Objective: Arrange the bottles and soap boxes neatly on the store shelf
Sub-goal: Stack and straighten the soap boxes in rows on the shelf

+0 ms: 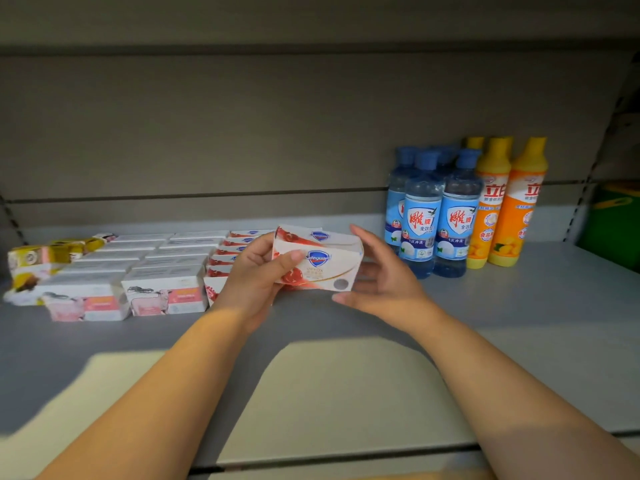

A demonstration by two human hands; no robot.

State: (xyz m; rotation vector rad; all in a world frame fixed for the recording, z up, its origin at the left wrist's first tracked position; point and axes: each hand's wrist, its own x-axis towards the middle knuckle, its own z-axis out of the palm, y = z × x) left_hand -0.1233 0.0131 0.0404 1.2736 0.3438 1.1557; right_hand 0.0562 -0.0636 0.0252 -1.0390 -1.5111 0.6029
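My left hand [258, 278] grips two white-and-red Safeguard soap boxes [320, 261], held together above the grey shelf [519, 306]. My right hand [377, 278] is at their right end with straight fingers, palm facing the boxes; whether it touches them I cannot tell. A row of matching red soap boxes [225, 252] lies behind my left hand. Further left are rows of white-and-pink soap boxes [162, 271] and yellow-and-white soap packs [41, 261]. Blue-capped clear bottles [436, 216] and orange bottles with yellow tops [505, 202] stand upright at the right.
The shelf's back panel [277, 133] rises behind the goods. A green container [613, 223] sits beyond the right upright. The shelf's front edge [346, 455] runs below my forearms.
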